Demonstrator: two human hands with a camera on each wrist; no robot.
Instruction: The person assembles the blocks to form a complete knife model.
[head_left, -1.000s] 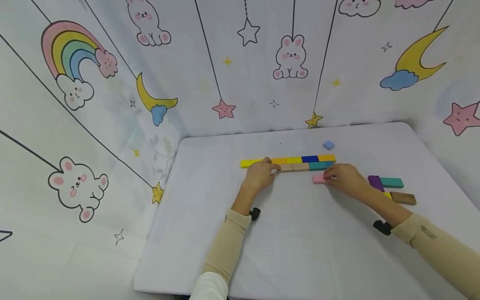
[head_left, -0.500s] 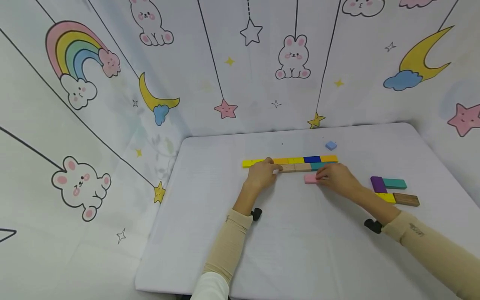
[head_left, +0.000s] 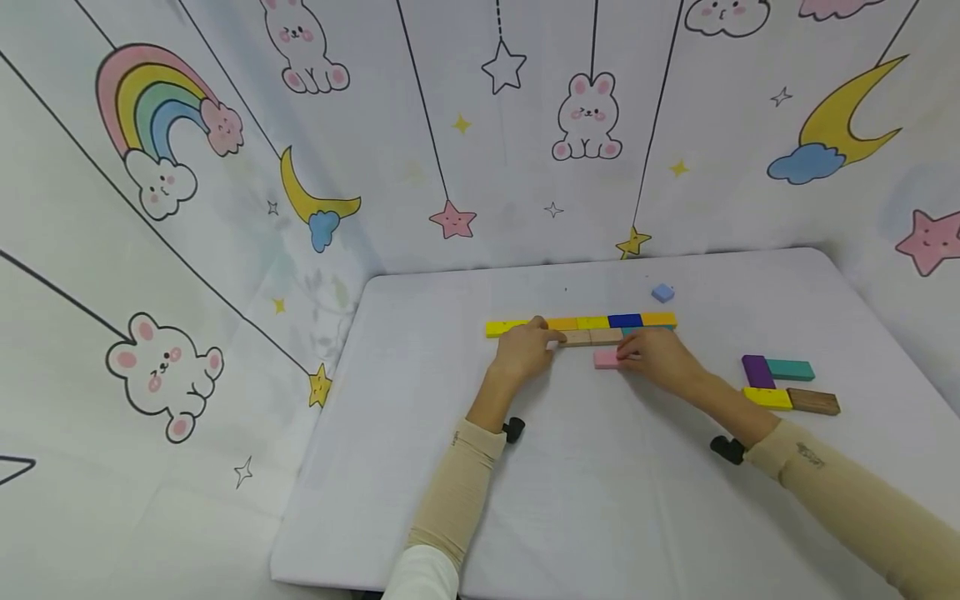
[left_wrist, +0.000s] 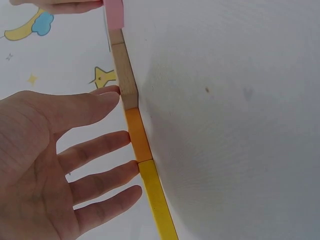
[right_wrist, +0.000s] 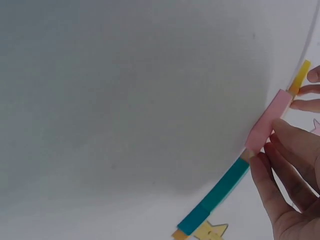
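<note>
one pink block [head_left: 605, 360], just right of centre in the head view, appears below the wooden blocks [head_left: 606, 337]; the right hand [head_left: 663, 358] pinches its right end between thumb and fingers, seemingly for fine control. the left hand [head_left: 522, 350], fingers loosely straight, touches those wooden blocks, probably steadying them. writing [head_left: 810, 454] on the right sleeve [head_left: 840, 492] is too small to read.

Beige sleeves [head_left: 453, 487] with small dark markings [head_left: 810, 454], black wrist cameras [head_left: 513, 430]
</note>
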